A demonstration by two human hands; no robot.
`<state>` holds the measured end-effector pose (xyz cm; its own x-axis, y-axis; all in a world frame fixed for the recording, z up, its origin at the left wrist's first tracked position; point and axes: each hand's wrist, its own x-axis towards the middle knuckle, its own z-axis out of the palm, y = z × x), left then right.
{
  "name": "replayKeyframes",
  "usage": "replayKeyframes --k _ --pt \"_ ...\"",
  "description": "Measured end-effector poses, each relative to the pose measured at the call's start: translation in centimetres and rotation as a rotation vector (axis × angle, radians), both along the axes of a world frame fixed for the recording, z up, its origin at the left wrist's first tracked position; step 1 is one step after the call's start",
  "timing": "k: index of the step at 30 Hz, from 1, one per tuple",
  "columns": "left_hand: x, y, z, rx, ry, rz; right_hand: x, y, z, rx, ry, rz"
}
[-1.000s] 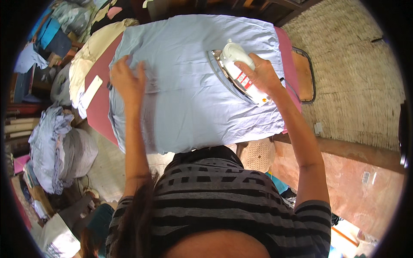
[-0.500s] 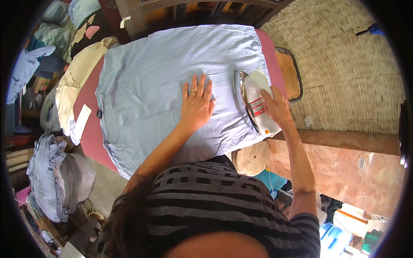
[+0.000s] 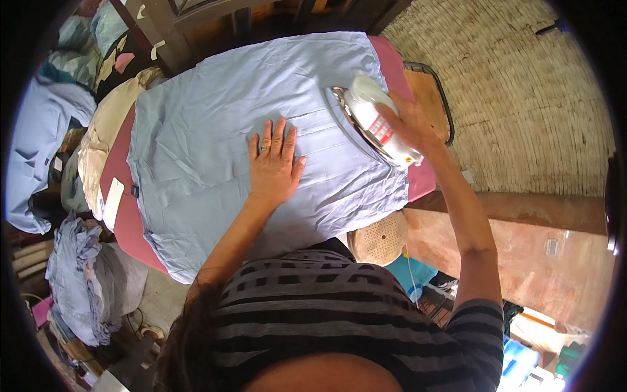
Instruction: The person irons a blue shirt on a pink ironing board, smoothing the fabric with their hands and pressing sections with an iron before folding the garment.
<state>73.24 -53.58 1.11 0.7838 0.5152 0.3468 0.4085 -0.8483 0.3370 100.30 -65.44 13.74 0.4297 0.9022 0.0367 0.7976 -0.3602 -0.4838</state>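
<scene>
A light blue shirt (image 3: 215, 117) lies spread over a pink padded ironing table (image 3: 121, 215). My left hand (image 3: 274, 163) rests flat on the shirt near its middle, fingers apart, a ring on one finger. My right hand (image 3: 408, 124) grips the handle of a white iron (image 3: 369, 117) with a red stripe. The iron stands tilted on the shirt's right part, its metal soleplate facing left toward my left hand. A short stretch of cloth separates the two hands.
A cream cloth (image 3: 98, 130) hangs off the table's left end. Piles of folded and loose clothes (image 3: 78, 281) lie at the left. A metal-framed tray (image 3: 431, 98) sits at the table's right end. A woven mat wall (image 3: 522, 98) is at the right, and a round woven object (image 3: 379, 238) below the table.
My left hand slid from the shirt's left edge to its middle and now lies flat there. The iron stayed in my right hand, on the right part of the shirt.
</scene>
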Motion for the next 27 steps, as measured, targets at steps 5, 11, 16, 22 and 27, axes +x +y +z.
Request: replayKeyframes --k 5,11,16,22,27 --pt "1.8 -1.0 1.6 -0.021 -0.028 0.002 3.1 -5.9 1.0 0.030 -0.031 -0.057" --pt "5.7 -2.1 0.3 0.016 0.007 0.033 6.4 -7.4 -0.6 0.110 -0.113 0.020" --pt "5.9 -2.3 0.2 0.021 0.050 0.047 6.8 -3.4 -0.7 0.144 -0.103 -0.027" --pt "5.8 -2.3 0.6 0.034 0.060 0.050 7.7 -4.7 -1.9 0.221 -0.056 0.049" --pt "5.8 -2.5 0.9 0.037 0.074 0.058 8.1 -3.7 -1.4 0.152 -0.173 0.056"
